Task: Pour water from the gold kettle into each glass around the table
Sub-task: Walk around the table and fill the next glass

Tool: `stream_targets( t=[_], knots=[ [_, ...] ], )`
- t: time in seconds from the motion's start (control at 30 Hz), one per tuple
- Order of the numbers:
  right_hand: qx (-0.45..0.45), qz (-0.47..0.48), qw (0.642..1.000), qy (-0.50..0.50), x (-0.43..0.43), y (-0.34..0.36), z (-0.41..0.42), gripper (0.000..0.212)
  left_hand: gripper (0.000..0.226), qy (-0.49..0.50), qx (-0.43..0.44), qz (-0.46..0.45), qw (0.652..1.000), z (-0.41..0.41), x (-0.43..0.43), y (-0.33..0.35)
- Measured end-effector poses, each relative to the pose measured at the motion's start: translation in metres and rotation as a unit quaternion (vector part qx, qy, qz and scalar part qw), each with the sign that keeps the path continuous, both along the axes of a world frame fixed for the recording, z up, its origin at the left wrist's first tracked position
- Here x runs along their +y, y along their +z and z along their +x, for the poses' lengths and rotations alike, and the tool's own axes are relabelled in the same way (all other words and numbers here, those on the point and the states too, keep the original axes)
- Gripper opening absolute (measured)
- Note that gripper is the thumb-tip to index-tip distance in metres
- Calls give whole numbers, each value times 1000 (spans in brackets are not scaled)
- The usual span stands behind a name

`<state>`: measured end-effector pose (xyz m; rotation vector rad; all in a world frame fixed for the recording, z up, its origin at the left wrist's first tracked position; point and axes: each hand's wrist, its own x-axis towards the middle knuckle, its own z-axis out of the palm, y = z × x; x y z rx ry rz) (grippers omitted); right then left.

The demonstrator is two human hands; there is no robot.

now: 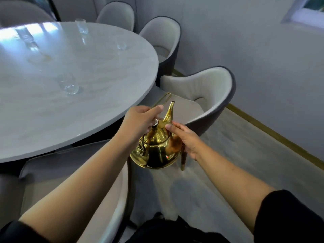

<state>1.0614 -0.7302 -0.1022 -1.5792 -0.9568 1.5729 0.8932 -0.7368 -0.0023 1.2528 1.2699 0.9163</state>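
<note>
The gold kettle [157,148] hangs in the air beside the round white table [98,109], off its right edge, spout pointing away from me. My left hand [140,123] is closed on the kettle's thin handle above the lid. My right hand [185,139] rests flat against the kettle's right side, fingers touching the body. A clear glass [69,84] stands nearest on the table. Another glass [121,44] stands further right, and a third glass [81,25] at the far edge. A blurred glass [29,41] stands at the far left.
Grey padded chairs ring the table: a chair [206,95] just beyond the kettle, another chair [163,37] behind it, a further chair [117,13] at the back, and one chair [73,181] under my left arm. Pale carpet [219,163] and a wall with gold skirting lie to the right.
</note>
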Motion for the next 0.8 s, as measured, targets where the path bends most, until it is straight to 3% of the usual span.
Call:
stream_targets(
  t=[0.17, 0.33, 0.5, 0.63, 0.8],
  knots=[
    [28, 13, 997, 70, 68, 3, -6, 105, 31, 77, 8, -4, 997, -1, 41, 6],
    [38, 6, 987, 156, 124, 2, -24, 74, 38, 155, 12, -9, 988, -15, 72, 6],
    [59, -17, 969, 240, 181, -9, -47, 90, 33, 235, 27, -23, 971, -24, 105, 3],
    [58, -25, 944, 323, 228, -8, -63, 69, 31, 307, 30, -18, 951, -32, 130, -1],
    [31, -17, 905, 423, 284, -8, -90, 91, 32, 388, 13, -26, 921, -38, 161, -2]
  ],
)
